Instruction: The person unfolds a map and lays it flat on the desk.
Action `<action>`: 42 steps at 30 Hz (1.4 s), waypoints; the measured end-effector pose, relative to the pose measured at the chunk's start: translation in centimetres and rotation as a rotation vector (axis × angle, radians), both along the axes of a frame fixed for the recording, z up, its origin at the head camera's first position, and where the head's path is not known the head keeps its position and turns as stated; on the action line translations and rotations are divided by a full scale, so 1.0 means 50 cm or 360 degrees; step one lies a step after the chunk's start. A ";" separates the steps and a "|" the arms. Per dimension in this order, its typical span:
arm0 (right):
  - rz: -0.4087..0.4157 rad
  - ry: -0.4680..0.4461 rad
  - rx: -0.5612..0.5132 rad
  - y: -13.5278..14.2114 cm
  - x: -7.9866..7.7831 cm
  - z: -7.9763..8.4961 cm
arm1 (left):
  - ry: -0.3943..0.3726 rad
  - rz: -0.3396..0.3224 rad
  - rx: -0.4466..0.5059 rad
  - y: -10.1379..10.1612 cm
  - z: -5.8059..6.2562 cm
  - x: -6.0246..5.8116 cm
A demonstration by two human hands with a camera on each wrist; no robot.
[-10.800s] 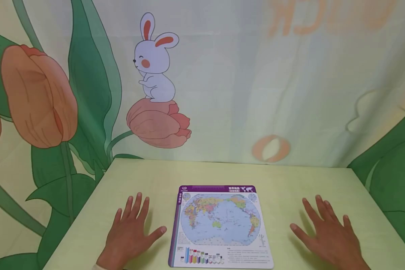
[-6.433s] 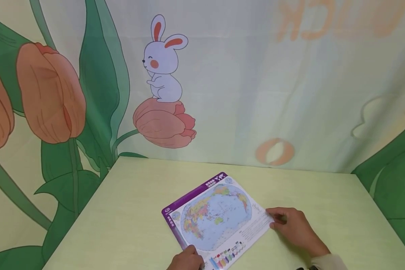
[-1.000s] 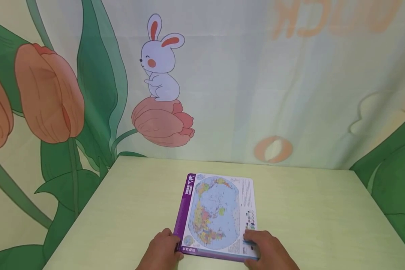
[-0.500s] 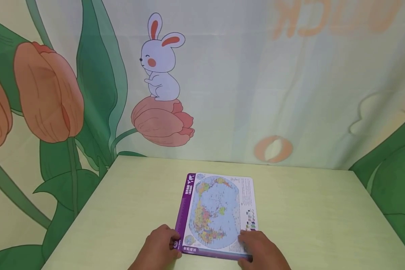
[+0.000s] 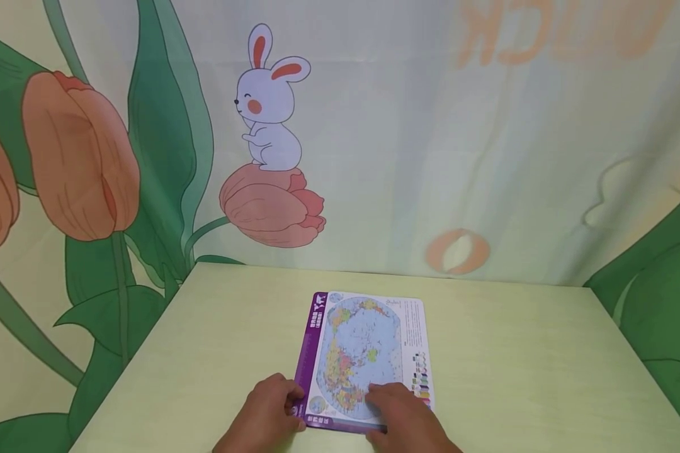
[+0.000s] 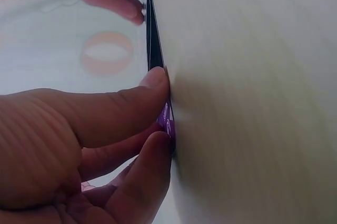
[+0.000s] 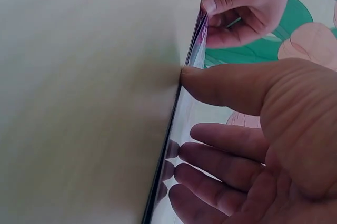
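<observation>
A thin world map sheet with a purple border lies on the table, its purple title strip toward the left. My left hand pinches its near left corner. In the left wrist view, the thumb is at the sheet's dark edge and the fingers curl at the purple corner. My right hand is over the near edge; in the right wrist view its thumb touches that edge. The other fingers extend loosely, tips on the glossy printed face. Near the left hand, the edge shows thin layers slightly apart.
The pale yellow-green table extends to both sides of the sheet. Behind it hangs a curtain printed with a rabbit, tulips and green leaves.
Earlier both hands lay flat beside the map; it has since been turned a quarter turn counterclockwise. Over the last second the right hand slides left along the near edge, while the left stays at its corner.
</observation>
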State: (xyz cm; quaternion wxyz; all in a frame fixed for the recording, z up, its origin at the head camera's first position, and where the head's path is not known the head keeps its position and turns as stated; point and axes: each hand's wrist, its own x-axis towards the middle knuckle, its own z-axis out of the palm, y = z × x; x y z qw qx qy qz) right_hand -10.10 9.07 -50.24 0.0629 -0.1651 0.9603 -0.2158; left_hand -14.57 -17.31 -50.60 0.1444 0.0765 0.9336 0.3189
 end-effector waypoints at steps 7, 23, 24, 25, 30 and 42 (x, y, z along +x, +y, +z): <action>0.0022 -0.0047 0.0036 -0.054 -0.015 0.005 | 0.0056 -0.0038 0.0037 -0.003 0.002 0.000; 0.0092 -0.0052 0.0119 -0.129 -0.033 0.008 | 0.0002 -0.0050 0.0065 -0.007 -0.002 -0.008; 0.0100 -0.0055 0.0133 -0.132 -0.036 0.008 | -0.0008 -0.0046 0.0068 -0.007 -0.003 -0.008; 0.0113 -0.0046 0.0148 -0.135 -0.037 0.007 | -0.0015 -0.0046 0.0076 -0.008 -0.003 -0.008; 0.0179 0.0041 0.0208 -0.146 -0.041 0.004 | 0.0082 -0.0117 0.0160 -0.018 -0.006 -0.003; 0.0274 0.0260 0.0262 -0.155 -0.029 0.007 | 0.0215 -0.0209 0.0244 -0.026 -0.011 0.002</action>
